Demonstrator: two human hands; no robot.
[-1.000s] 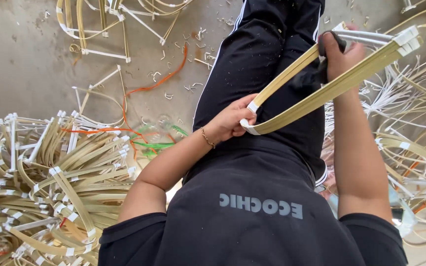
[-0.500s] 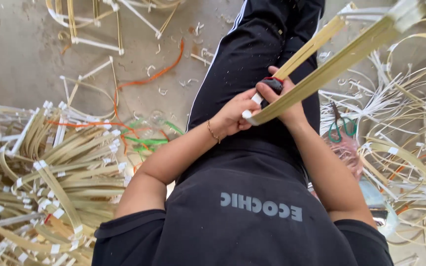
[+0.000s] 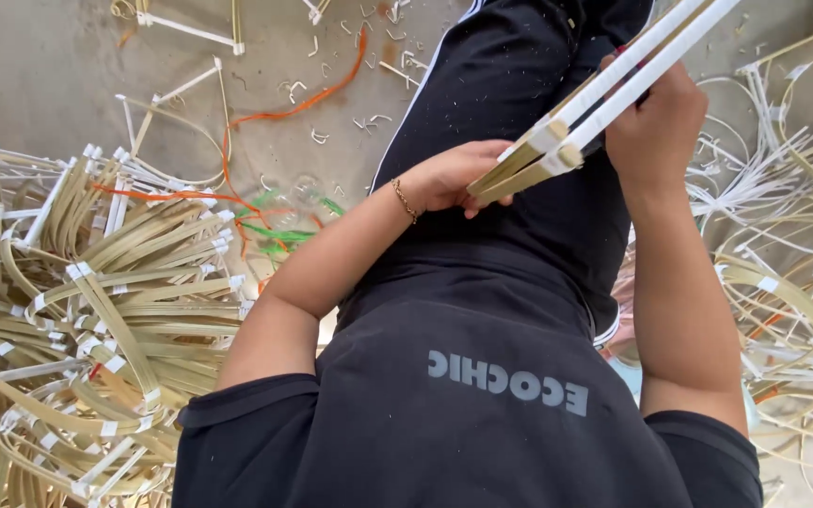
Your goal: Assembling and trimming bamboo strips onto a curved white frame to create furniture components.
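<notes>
Two heaps of bent bamboo strips were seen on the concrete floor [image 3: 39, 75], the larger pile [image 3: 87, 320] at left and a looser tangle [image 3: 783, 263] at right. Over a black-trousered leg [image 3: 510, 85], a taped bundle of strips [image 3: 604, 89] was held slanting, gripped by the closed right hand [image 3: 656, 127]. Its taped end was touched by the half-curled left hand [image 3: 454, 177].

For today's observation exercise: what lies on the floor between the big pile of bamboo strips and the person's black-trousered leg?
In the head view, between the bamboo strip pile and the leg lie orange cord, green strands and pale scraps.
</notes>
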